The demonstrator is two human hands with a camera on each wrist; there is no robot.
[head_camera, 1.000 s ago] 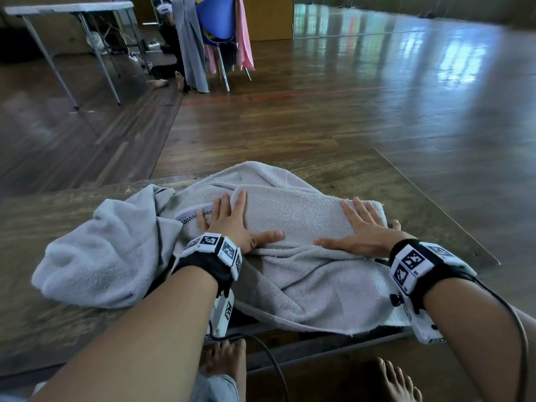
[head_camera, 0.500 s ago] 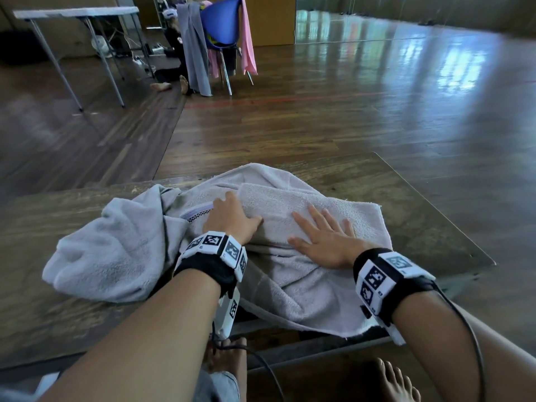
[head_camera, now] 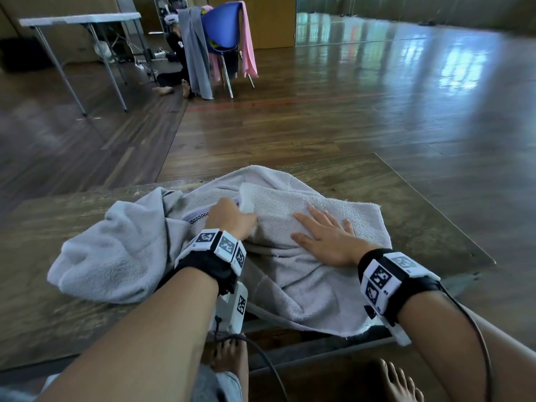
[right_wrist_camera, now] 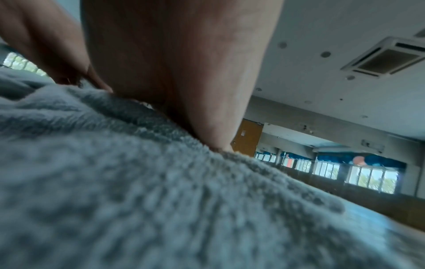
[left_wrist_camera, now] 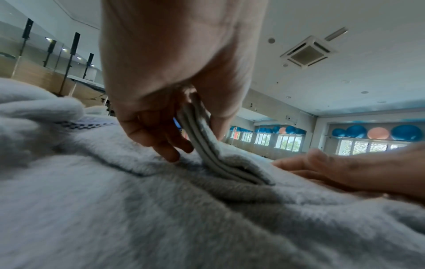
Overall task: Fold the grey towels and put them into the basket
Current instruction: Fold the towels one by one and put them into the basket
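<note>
A grey towel (head_camera: 307, 274) lies partly folded on the low wooden table (head_camera: 420, 216) in front of me. My left hand (head_camera: 232, 219) pinches the towel's left folded edge (left_wrist_camera: 202, 145) between thumb and fingers and lifts it. My right hand (head_camera: 324, 239) lies flat with straight fingers on the middle of the towel (right_wrist_camera: 161, 182), pressing it down. A second grey towel (head_camera: 116, 250) sits crumpled at the left, partly under the first. No basket is in view.
The table's far edge and right corner (head_camera: 377, 155) border bare wooden floor. My bare feet (head_camera: 397, 381) show below the near edge. Far back stand a white folding table (head_camera: 81, 18) and a blue chair (head_camera: 223, 27) draped with grey and pink cloths; a person sits behind it.
My left hand went from lying flat to pinching and raising the towel's left edge. My right hand slid left from the towel's right end to its middle.
</note>
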